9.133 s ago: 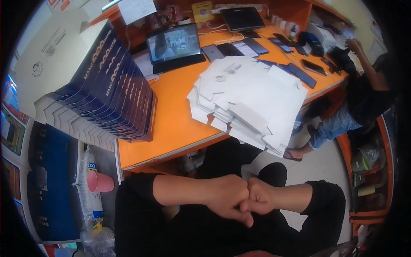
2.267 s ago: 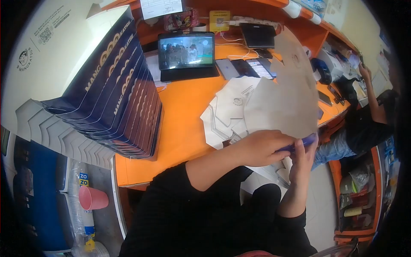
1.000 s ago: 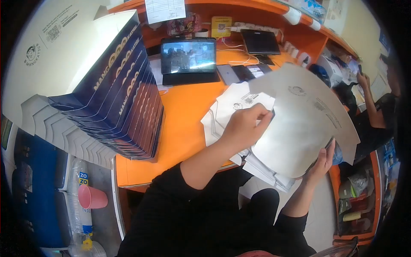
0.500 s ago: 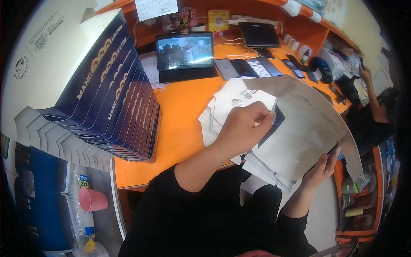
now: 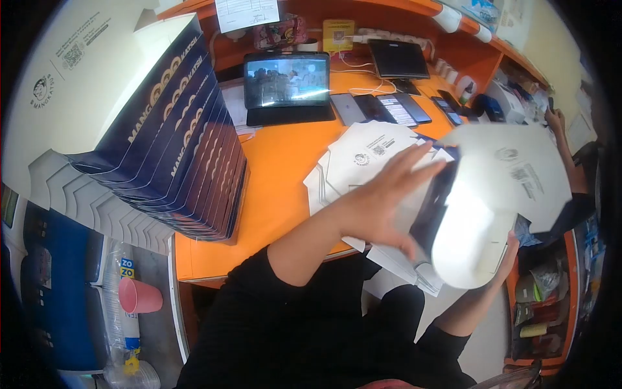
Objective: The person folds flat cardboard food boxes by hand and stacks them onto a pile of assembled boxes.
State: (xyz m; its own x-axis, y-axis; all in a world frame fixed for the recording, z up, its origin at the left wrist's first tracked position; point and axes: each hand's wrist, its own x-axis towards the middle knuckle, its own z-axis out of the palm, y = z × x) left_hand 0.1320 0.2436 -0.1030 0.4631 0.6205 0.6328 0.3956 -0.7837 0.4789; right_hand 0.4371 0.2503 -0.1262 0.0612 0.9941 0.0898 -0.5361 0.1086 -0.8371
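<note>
A paper food box point(image 5: 476, 227), white inside with a dark blue outside and a printed flap, is tilted up over the desk's front edge, partly smeared by motion. My right hand point(image 5: 509, 254) grips it at its lower right side, the fingers mostly hidden behind the card. My left hand point(image 5: 385, 204) is at the box's left side, fingers and thumb spread wide; whether it touches the card I cannot tell. Under and beyond that hand lies a pile of flat white box blanks point(image 5: 363, 152) with a printed logo and code. Tall nested blue boxes point(image 5: 188, 142) stand at the left.
A tablet point(image 5: 287, 81) showing a video stands on the orange desk point(image 5: 272, 188), with several phones point(image 5: 396, 110) beside it. A dark screen point(image 5: 398, 59) is behind them. Pink cups point(image 5: 139, 295) are at lower left. Another person's arm point(image 5: 562, 133) appears far right.
The sheet that curved widely between my hands is now a folded box shape with raised walls. My left hand has gone from a pinch to spread fingers. The view has shifted slightly.
</note>
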